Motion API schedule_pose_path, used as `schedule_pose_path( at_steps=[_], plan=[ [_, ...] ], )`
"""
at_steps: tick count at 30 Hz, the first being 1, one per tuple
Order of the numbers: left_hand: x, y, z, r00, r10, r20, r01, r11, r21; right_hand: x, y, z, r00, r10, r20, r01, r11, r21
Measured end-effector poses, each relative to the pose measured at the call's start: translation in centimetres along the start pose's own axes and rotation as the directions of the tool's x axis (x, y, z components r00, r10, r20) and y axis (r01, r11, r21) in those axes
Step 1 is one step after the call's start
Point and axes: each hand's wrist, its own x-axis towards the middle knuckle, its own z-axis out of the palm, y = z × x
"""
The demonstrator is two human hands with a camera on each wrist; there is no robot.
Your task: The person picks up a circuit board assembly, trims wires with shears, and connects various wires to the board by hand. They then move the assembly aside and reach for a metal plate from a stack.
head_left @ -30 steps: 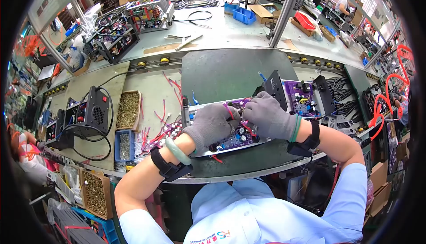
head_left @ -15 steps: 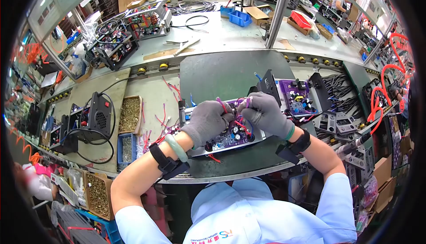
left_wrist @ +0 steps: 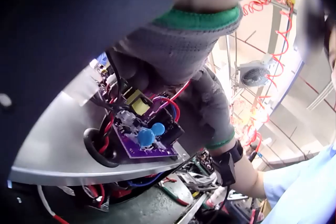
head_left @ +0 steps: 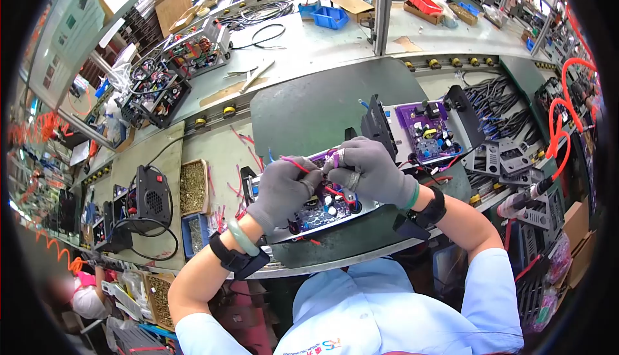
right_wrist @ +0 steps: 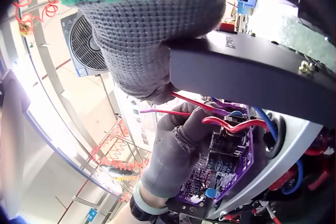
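Note:
Both hands wear grey knit gloves over a purple circuit board point(head_left: 325, 212) in a metal chassis. My left hand point(head_left: 284, 190) pinches a red wire point(right_wrist: 170, 112) with a purple tip, which sticks out past its fingers. Close beside it, my right hand point(head_left: 374, 171) pinches another red wire point(right_wrist: 191, 101) between thumb and curled fingers. A thicker red wire point(right_wrist: 236, 127) bends from the grommet toward the left fingertips. Blue disc components point(left_wrist: 147, 137) and a yellow transformer point(left_wrist: 138, 103) show on the board in the left wrist view. The black end panel point(right_wrist: 236, 71) stands next to the right hand.
A second chassis with a purple board point(head_left: 422, 129) lies to the right, near bundled black cables point(head_left: 493, 107). At left are a black-cased unit point(head_left: 151, 197), a tray of small brass-coloured parts point(head_left: 194, 187) and a blue bin point(head_left: 195, 234). Loose red wires point(head_left: 235, 177) lie between.
The head view has swung, so the bench appears shifted left and tilted. Both hands stay close together over the board; the right hand's knuckles have turned, and its wrist sits lower than a second ago.

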Motion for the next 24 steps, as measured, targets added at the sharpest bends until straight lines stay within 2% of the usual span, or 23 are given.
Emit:
schedule_pose_path(
  at_steps=[2, 3, 4, 6, 8, 10, 11, 13, 14, 16, 17, 19, 20, 21, 22, 24],
  plan=[
    [0.0, -0.1, -0.2, 1.0, 0.015, -0.01, -0.015, 0.998, 0.06, 0.0, 0.1, 0.0, 1.0, -0.015, 0.015, 0.015, 0.999, -0.03],
    [-0.1, 0.6, -0.2, 0.997, 0.071, -0.022, -0.067, 0.986, 0.155, 0.0, 0.1, 0.2, 0.999, -0.027, -0.018, 0.027, 1.0, -0.006],
    [-0.1, 1.1, -0.2, 0.997, 0.07, -0.014, -0.067, 0.985, 0.158, 0.0, 0.1, 0.3, 0.999, -0.021, -0.024, 0.021, 1.0, -0.003],
    [-0.1, 1.7, -0.2, 0.985, 0.159, 0.061, -0.17, 0.909, 0.381, -0.1, 0.2, 0.3, 1.0, -0.026, -0.009, 0.026, 1.0, -0.002],
    [0.0, 1.5, 0.0, 0.986, 0.155, 0.064, -0.168, 0.904, 0.394, -0.1, 0.4, 0.3, 1.0, -0.018, -0.01, 0.018, 1.0, 0.012],
    [0.1, 0.8, 0.1, 0.999, 0.038, 0.009, -0.039, 0.98, 0.193, -0.1, 0.5, 0.3, 1.0, -0.006, -0.016, 0.006, 1.0, 0.028],
    [0.1, 0.6, 0.1, 0.999, 0.036, 0.015, -0.038, 0.98, 0.197, -0.1, 0.5, 0.3, 1.0, -0.021, -0.015, 0.021, 1.0, 0.02],
    [0.1, 0.2, -0.2, 0.986, -0.151, 0.068, 0.157, 0.983, -0.093, -0.1, 0.4, 0.2, 0.999, -0.03, -0.025, 0.031, 0.999, 0.015],
    [0.1, 0.2, -0.1, 0.986, -0.152, 0.072, 0.158, 0.984, -0.088, -0.1, 0.4, 0.2, 0.999, -0.028, -0.024, 0.028, 1.0, 0.012],
    [0.1, 0.6, 0.2, 1.0, 0.003, -0.011, -0.002, 0.999, 0.044, 0.0, 0.4, 0.2, 0.999, -0.028, -0.022, 0.029, 1.0, 0.01],
    [0.1, 1.0, 0.1, 1.0, 0.003, -0.009, -0.003, 0.999, 0.048, -0.1, 0.4, 0.2, 1.0, -0.025, -0.017, 0.025, 1.0, 0.002],
    [0.0, 1.8, 0.0, 0.987, 0.158, 0.003, -0.151, 0.94, 0.307, -0.1, 0.5, 0.3, 1.0, -0.018, -0.016, 0.018, 1.0, -0.006],
    [0.1, 1.4, 0.2, 0.987, 0.159, 0.008, -0.153, 0.939, 0.309, -0.2, 0.5, 0.3, 1.0, -0.023, -0.022, 0.023, 1.0, 0.008],
    [0.2, 0.7, 0.4, 0.999, 0.036, 0.003, -0.036, 0.994, 0.104, -0.2, 0.5, 0.2, 0.999, -0.029, -0.028, 0.03, 0.999, 0.02],
    [0.2, 0.2, 0.5, 0.996, -0.089, 0.026, 0.091, 0.99, -0.105, -0.2, 0.5, 0.3, 0.999, -0.025, -0.032, 0.026, 0.999, 0.02],
    [0.0, -0.1, 0.4, 0.999, -0.042, 0.003, 0.042, 0.994, -0.099, -0.2, 0.6, 0.3, 0.998, -0.034, -0.046, 0.036, 0.998, 0.049]
  ],
)
